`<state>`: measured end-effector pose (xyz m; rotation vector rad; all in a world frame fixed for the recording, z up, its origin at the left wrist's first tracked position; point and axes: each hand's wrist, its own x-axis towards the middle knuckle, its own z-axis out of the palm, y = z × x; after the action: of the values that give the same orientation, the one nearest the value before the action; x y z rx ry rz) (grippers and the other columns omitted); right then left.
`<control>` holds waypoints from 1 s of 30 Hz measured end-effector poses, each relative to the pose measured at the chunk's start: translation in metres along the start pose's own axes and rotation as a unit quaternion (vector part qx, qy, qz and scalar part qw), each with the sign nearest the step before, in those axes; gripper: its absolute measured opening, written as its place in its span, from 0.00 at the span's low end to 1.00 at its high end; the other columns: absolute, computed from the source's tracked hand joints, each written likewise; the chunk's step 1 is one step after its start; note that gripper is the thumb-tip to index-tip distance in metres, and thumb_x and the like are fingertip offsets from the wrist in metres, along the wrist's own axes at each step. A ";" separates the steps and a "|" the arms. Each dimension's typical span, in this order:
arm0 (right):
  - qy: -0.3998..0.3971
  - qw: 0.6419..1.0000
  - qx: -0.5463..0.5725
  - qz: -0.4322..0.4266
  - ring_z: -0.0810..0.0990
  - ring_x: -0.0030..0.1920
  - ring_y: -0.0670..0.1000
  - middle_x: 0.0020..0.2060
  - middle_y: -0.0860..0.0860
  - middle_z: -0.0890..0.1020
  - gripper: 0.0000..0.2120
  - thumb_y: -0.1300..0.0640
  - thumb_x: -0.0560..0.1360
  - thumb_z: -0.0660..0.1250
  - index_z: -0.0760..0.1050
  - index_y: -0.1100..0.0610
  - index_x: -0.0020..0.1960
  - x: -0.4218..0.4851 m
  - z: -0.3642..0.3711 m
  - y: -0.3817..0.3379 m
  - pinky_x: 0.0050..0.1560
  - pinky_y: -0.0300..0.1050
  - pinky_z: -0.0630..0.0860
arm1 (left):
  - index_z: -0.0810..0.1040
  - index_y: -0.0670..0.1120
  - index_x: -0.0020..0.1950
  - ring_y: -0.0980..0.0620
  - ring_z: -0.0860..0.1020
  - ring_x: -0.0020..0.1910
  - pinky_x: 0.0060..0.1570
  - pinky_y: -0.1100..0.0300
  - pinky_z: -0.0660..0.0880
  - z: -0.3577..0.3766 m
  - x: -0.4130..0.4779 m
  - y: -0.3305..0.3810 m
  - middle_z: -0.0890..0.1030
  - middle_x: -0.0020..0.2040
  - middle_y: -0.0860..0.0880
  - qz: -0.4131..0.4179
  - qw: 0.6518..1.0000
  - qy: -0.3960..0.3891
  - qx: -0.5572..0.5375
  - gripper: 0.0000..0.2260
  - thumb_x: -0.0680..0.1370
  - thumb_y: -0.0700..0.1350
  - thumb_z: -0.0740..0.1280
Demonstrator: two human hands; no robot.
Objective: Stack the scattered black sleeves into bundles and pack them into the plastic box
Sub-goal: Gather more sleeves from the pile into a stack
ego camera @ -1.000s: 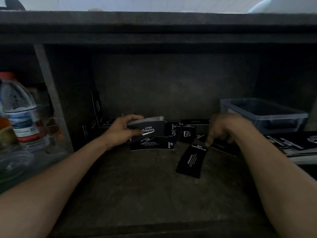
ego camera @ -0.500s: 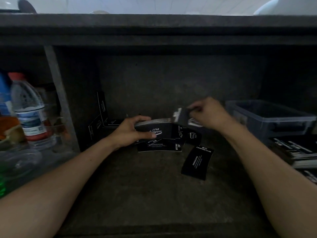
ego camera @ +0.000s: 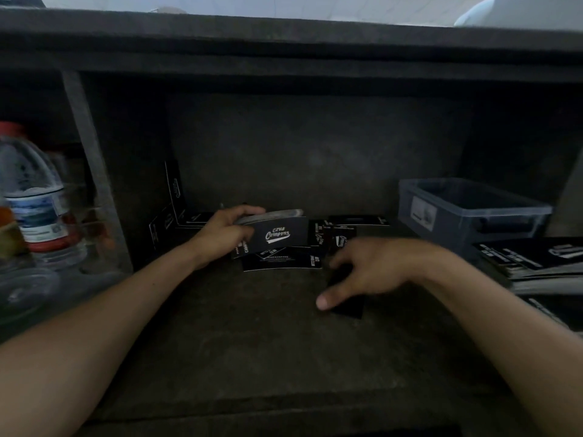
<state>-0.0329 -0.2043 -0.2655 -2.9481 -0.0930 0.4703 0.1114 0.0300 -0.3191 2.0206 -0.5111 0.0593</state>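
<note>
Head view: left hand [ego camera: 227, 230] grips bundle [ego camera: 280, 236]; right hand [ego camera: 378, 269], spread open, has dropped onto loose sleeve [ego camera: 350, 307].

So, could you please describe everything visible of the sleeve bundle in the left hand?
The bundle is a stack of flat black card-like sleeves, pale edges showing along its top, white script lettering on the front face. It stands on its long edge over loose sleeves on the shelf; the left hand grips its left end.

Black sleeves [ego camera: 277, 236] with white lettering, translucent grey-blue box [ego camera: 473, 212], red-capped bottle [ego camera: 31, 197]
</note>
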 end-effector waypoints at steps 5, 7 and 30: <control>0.027 0.992 0.015 -0.126 0.47 0.78 0.41 0.79 0.39 0.45 0.44 0.25 0.70 0.59 0.50 0.39 0.79 -0.042 0.052 0.007 0.74 0.39 0.48 | 0.78 0.50 0.63 0.58 0.78 0.50 0.44 0.73 0.74 0.002 0.000 -0.001 0.80 0.52 0.54 0.006 1.000 0.008 -0.013 0.25 0.73 0.27 0.62; 0.042 0.985 0.014 -0.167 0.42 0.76 0.36 0.78 0.34 0.42 0.47 0.24 0.67 0.63 0.47 0.37 0.79 -0.059 0.067 0.012 0.72 0.34 0.44 | 0.78 0.49 0.63 0.61 0.77 0.47 0.39 0.76 0.73 0.003 -0.002 0.001 0.80 0.51 0.54 0.007 1.000 0.006 -0.019 0.25 0.73 0.27 0.62; 0.317 0.836 0.439 -0.085 0.83 0.46 0.48 0.41 0.48 0.84 0.07 0.61 0.68 0.79 0.82 0.53 0.42 0.085 0.018 0.009 0.53 0.44 0.80 | 0.78 0.55 0.66 0.52 0.79 0.60 0.57 0.58 0.77 -0.007 -0.013 0.002 0.79 0.62 0.51 0.009 0.997 -0.057 -0.047 0.24 0.75 0.32 0.66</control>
<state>0.0430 -0.2035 -0.3097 -2.0038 -0.0389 -0.4170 0.1005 0.0393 -0.3173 1.9348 -0.5942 -0.0680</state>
